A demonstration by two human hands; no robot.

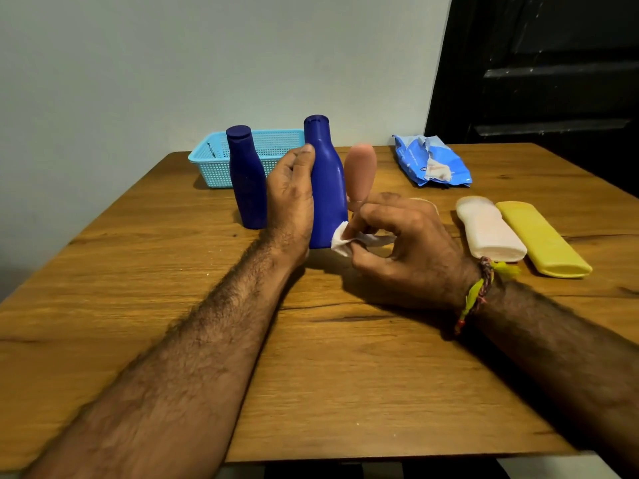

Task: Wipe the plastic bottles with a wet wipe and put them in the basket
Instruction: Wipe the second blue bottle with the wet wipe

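Steadying the taller blue bottle (326, 188) upright on the desk (345, 357): left hand (290, 202) wrapped round its left side, thumb up near the shoulder. Right hand (397, 243) pinches a crumpled white wet wipe (342, 242) between thumb and fingertips, wipe touching the bottle's lower right wall near the base.

Risks, as judged from here:
- Bottle is tall with a narrow foot; a sideways push from the wipe could tip it if the left grip loosens.
- Smooth, glossy plastic plus moisture likely means a slippery surface; bottle may slide in the palm when lifted toward the basket (214, 167).
- Pink bottle (361, 171) stands just behind the right hand, close enough for a knuckle to knock it over during an upward stroke.
- Second blue bottle (245, 178) stands between the working spot and the basket; a careless carry could clip it.
- Wipe is bunched small, so coverage per stroke looks poor; patches may be missed.

Materials and shapes:
- Both blue bottles: opaque, rounded shoulders, flat caps.
- Pink bottle: matte, tapering, rounded top.
- White bottle (489, 229) and yellow bottle (543, 240) lie flat side by side at right, flattened oval section.
- Basket: light blue perforated plastic, rectangular, at the far left by the wall; contents unclear.
- Wipes pack (432, 162): crinkled blue film, torn open.
- Desk: wood grain, satin sheen.
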